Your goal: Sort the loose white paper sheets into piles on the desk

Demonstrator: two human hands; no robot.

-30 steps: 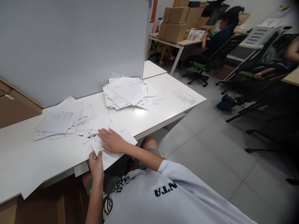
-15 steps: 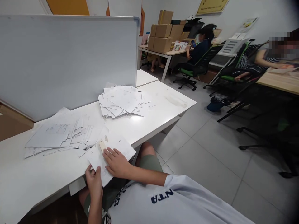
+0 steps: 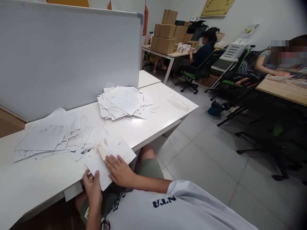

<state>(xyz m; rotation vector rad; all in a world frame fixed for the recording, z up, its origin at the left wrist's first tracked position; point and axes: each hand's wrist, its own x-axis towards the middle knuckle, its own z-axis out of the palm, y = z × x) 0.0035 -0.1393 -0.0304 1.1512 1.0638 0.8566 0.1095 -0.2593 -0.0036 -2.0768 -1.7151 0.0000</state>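
A white sheet of paper [image 3: 120, 147] lies at the front edge of the white table, its near corner jutting past the edge. My left hand [image 3: 93, 185] pinches the sheet's left edge, thumb on top and fingers partly hidden beneath. Flat on the sheet rests my right hand [image 3: 122, 172], fingers stretched out and held loosely together. Its fingertips are beside the lower end of a small cream-coloured block [image 3: 101, 152], which looks like an eraser; whether they touch it I cannot tell. Small dark marks show on the paper.
Loose papers [image 3: 45, 134] spread over the table's left side, and a thicker paper pile [image 3: 122, 100] sits farther back. A whiteboard panel [image 3: 72, 57] stands behind them. A cardboard box [image 3: 11, 123] is at far left. Two people sit at other desks on the right.
The view has shifted slightly, so the table appears a little farther left. More of the cream block is uncovered by my right fingers now. My left hand keeps its pinch on the sheet.
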